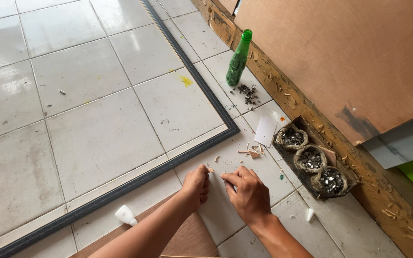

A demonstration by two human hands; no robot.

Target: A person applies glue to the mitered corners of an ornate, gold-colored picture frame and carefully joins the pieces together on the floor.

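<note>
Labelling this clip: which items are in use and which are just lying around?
In use: left hand and right hand, pinching a small wood sliver beside the dark frame.

Lying around: green bottle, staple pile, tray of clips, white card, glue bottle.

Tiled floor (96, 138), dark frame (187, 81), green bottle (238, 59)

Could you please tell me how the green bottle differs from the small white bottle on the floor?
The green bottle stands upright by the wooden board; the small white bottle lies on its side near the left forearm. The green one is taller, translucent and uncapped; the white one is squat and opaque. Both rest on the tiles.
</note>
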